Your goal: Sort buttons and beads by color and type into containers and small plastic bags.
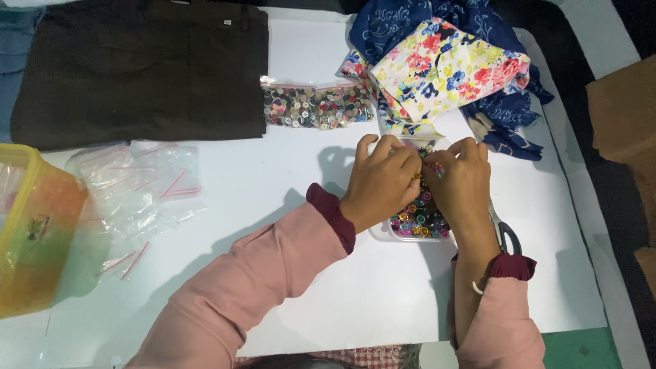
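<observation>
My left hand (pixel 381 179) and my right hand (pixel 459 183) are close together over a small clear bag of colourful beads or buttons (pixel 418 220) lying on the white table (pixel 328 287). The fingers of both hands pinch at the top of that bag, near its zip edge. Their fingertips almost touch. The bag's upper part is hidden under my hands. Pink sleeves with maroon cuffs cover both arms.
A larger zip bag of mixed buttons (pixel 316 106) lies farther back. Floral and blue cloths (pixel 447 68) are piled at back right, a dark brown garment (pixel 137 68) at back left. Empty small bags (pixel 140 191) and a tinted plastic box (pixel 34 232) lie left. Scissors (pixel 506 236) rest beside my right wrist.
</observation>
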